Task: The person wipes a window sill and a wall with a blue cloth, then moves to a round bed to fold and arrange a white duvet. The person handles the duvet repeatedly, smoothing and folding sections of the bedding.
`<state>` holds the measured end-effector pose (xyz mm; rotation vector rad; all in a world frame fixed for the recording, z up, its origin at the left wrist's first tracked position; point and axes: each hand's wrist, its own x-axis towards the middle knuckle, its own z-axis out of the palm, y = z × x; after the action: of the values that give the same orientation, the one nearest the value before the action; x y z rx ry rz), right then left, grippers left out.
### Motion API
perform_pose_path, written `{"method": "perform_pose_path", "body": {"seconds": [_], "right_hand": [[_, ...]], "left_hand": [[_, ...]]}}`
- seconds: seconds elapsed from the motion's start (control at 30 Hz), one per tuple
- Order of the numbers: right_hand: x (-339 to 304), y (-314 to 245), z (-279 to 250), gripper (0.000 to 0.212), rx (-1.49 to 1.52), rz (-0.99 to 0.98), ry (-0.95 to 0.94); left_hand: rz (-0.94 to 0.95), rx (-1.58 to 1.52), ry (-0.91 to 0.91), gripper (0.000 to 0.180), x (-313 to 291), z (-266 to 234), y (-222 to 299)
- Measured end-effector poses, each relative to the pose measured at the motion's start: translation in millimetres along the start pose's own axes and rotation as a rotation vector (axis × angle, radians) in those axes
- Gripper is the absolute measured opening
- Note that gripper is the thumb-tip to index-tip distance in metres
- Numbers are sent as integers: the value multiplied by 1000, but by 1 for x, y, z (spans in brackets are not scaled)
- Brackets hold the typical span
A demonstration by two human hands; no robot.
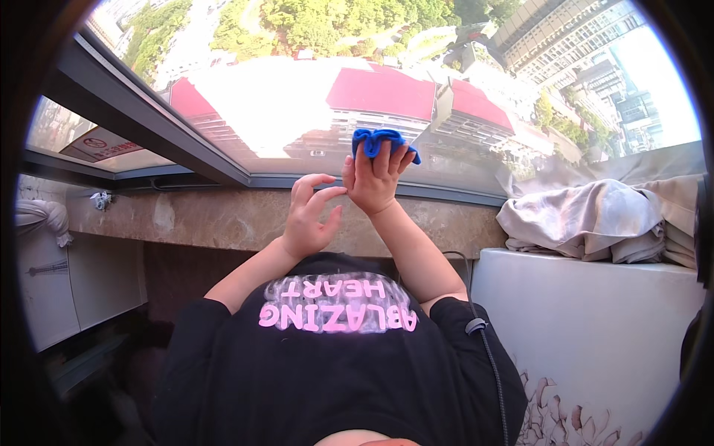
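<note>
A folded blue cloth (405, 151) lies against the window glass (290, 141), just above the lower frame. My right hand (373, 182) has its fingers over the cloth and holds it there. Beside it, to the left, my left hand (309, 215) hangs in the air over the stone sill, empty, its fingers loosely bent and apart. Its fingertips come close to the right wrist; whether they touch, I cannot tell.
A brown stone sill (216, 215) runs below the grey window frame (268, 181). Crumpled beige fabric (587, 219) sits on a white cabinet (587, 312) at the right. A small whitish object (100, 199) is on the sill at far left, near a tied curtain (43, 217). A cord (491, 364) hangs by my right arm.
</note>
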<state>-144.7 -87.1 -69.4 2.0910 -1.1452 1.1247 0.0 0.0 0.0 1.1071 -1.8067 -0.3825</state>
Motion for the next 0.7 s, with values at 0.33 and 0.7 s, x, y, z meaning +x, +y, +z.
{"method": "perform_pose_path", "body": {"seconds": [0.33,0.7], "right_hand": [[-21,-22,10,31,59,-326,-399],[16,-140,83,31,228,-449,-287]], "left_hand": [[-126,75,208,33,-33,-67,-35],[-180,161,262,32,-58,-104,-59]]}}
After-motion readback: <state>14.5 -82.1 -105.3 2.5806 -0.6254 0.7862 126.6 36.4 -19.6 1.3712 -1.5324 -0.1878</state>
